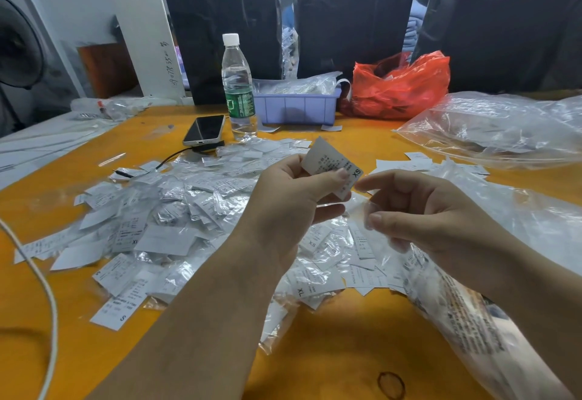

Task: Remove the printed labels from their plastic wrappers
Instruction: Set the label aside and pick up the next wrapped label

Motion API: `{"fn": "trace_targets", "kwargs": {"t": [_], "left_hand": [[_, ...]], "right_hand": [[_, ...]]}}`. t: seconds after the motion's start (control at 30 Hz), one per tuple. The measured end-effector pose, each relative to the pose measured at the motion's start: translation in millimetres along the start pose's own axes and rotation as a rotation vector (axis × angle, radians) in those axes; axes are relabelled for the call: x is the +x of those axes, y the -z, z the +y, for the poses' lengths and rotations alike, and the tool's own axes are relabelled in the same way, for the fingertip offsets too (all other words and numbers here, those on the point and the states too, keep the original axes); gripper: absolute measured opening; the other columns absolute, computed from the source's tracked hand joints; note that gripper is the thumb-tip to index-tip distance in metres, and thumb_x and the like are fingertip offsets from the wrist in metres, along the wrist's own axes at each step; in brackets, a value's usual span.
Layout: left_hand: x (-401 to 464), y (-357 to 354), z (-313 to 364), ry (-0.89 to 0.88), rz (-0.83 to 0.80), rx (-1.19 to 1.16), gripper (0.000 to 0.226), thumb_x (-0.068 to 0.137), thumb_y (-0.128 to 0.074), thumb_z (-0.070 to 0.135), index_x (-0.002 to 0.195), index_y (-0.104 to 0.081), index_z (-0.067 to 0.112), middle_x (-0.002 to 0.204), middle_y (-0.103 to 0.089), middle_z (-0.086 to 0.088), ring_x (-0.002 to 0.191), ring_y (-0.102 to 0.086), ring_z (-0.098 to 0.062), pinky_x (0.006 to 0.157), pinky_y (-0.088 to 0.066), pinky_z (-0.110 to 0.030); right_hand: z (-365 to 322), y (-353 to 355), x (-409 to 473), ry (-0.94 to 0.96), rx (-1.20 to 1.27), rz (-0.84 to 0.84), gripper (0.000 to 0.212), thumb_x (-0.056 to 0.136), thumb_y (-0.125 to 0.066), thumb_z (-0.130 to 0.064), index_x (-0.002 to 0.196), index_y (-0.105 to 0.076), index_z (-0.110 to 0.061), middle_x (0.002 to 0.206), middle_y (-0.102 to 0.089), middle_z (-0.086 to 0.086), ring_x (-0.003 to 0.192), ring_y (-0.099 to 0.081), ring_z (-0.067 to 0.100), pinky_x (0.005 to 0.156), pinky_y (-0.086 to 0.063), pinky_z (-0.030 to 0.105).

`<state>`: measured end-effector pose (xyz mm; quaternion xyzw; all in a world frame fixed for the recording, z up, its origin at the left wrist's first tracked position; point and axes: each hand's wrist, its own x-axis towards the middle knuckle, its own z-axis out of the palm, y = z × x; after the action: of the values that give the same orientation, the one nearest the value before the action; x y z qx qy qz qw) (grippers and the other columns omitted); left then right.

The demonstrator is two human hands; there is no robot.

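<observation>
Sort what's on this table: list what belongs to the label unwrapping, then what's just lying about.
Job: XS label in the left hand; clear wrapper in the right hand; pile of wrapped labels.

Lying about: water bottle, phone, red bag, purple bin.

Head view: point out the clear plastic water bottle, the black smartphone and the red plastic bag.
Clear plastic water bottle (240, 104), head view, on its green label.
Black smartphone (204, 129), head view, middle of its dark screen.
Red plastic bag (400, 88), head view, its crumpled front.
</observation>
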<state>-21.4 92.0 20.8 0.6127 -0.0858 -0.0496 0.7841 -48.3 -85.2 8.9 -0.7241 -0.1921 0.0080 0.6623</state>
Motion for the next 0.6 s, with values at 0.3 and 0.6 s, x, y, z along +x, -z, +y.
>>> {"fn": "trace_targets", "kwargs": {"t": [0.3,0.6], "left_hand": [[0.3,-5.3,-6.3,0.019,0.002,0.057,0.011,0.083,-0.073,0.006,0.091,-0.068,0.010,0.080,-0.074,-0.002,0.073,-0.068,-0.015,0.074,-0.058,-0.031],[0.1,-4.1,-5.7,0.028,0.017,0.017,0.011,0.084,-0.072,0.009,0.095,-0.068,0.007,0.080,-0.072,-0.004,0.068,-0.067,-0.012,0.068,-0.060,-0.028]], "right_hand": [[-1.2,-0.7,0.6,0.044,0.036,0.022,0.038,0.066,-0.069,-0.009,0.104,-0.068,-0.012,0.080,-0.063,0.015,0.062,-0.046,0.025,0.048,-0.039,0.027],[1.4,0.5,-0.3,0.076,-0.120,0.071,0.041,0.065,-0.073,-0.020,0.105,-0.066,-0.015,0.071,-0.064,0.001,0.058,-0.052,0.013,0.052,-0.043,0.021]]}}
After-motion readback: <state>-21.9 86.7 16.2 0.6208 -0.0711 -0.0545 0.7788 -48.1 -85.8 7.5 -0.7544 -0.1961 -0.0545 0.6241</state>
